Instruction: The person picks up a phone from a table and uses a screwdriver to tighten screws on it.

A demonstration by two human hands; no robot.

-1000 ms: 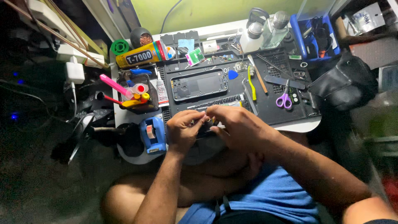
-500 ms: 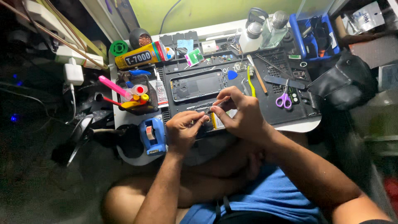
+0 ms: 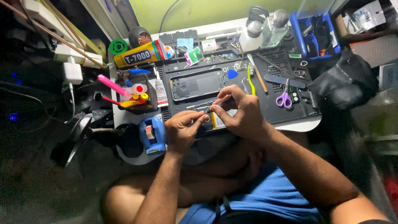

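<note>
The black work mat (image 3: 286,114) is crowded, a phone back (image 3: 198,84) lying just beyond the hands; at its near edge the opened phone (image 3: 217,121) is steadied by the left hand (image 3: 182,130), fingers curled on it. The right hand (image 3: 240,112) pinches something small over it (too small to tell); a slip could drop it among the clutter.

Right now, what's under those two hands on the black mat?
An opened phone lies on the mat, a yellowish patch showing beside the right hand. The left hand and right hand cover most of it, so the rest can't be seen.
</note>
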